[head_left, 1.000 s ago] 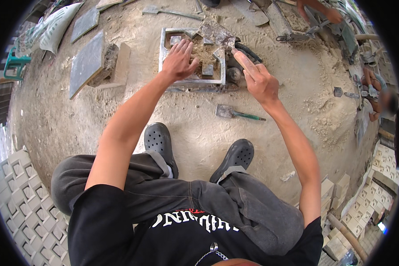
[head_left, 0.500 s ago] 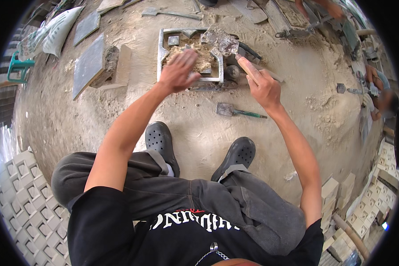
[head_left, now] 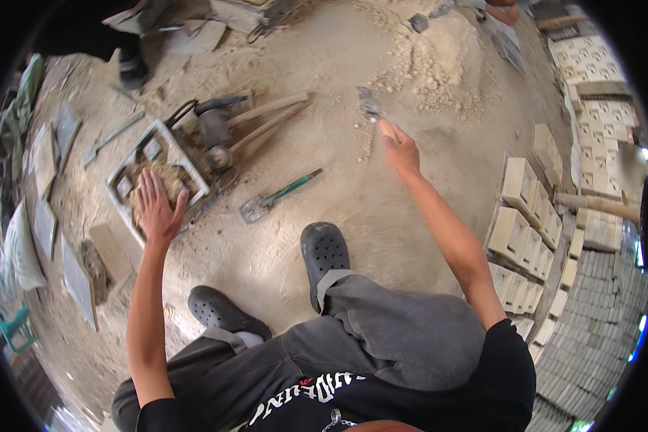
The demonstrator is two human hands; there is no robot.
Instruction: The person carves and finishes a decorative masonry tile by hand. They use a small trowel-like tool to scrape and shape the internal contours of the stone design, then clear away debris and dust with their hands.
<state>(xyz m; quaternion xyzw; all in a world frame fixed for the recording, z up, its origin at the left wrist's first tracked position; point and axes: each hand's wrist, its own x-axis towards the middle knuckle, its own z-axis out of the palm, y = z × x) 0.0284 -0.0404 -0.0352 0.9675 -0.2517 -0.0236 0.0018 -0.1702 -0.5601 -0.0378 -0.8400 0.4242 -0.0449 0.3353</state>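
My left hand [head_left: 158,207] lies with fingers stretched out on the sandy mix [head_left: 170,177] inside a square metal mould [head_left: 132,155]. Metal blocks show through the mix in the mould. Out to the right, my right hand [head_left: 402,153] is closed around the wooden handle of a trowel [head_left: 369,105]. The trowel's blade is held over the dusty floor, and little or no mix shows on it. A green-handled trowel [head_left: 288,190] lies on the floor between my hands. Beside the mould are tools with wooden handles [head_left: 270,115].
A heap of pale sandy mix [head_left: 446,65] lies ahead on the right. Cast blocks with square hollows [head_left: 529,187] stand in rows at right. Flat slabs [head_left: 78,281] lean at left near a white sack [head_left: 21,248]. Another person's dark shoe [head_left: 132,70] is at upper left.
The view has turned right, so the mould now appears farther left. The trowel has gone from beside the mould to the right, and the lump of mix on its blade is gone.
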